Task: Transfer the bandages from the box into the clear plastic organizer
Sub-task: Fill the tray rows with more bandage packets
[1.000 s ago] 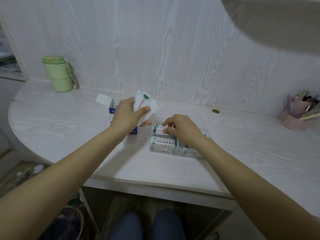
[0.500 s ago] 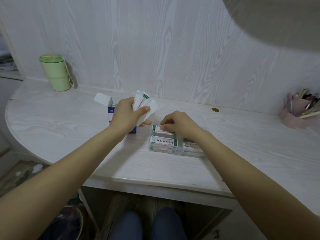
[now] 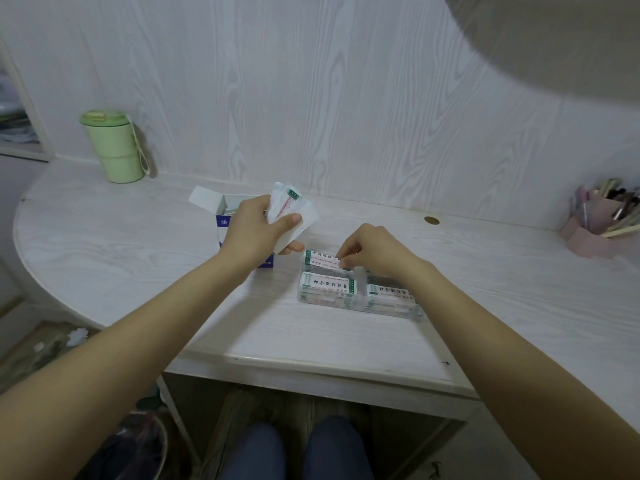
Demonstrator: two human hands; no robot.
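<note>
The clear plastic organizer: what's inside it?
The clear plastic organizer holds stacks of bandages in its compartments. The right hand covers the far right compartment, so its contents cannot be seen.

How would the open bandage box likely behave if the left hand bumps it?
The bandage box probably tips or slides easily: it stands upright and narrow, looks like thin card, and its flap is open. With bandages already out in the left hand, it is likely light.
</note>
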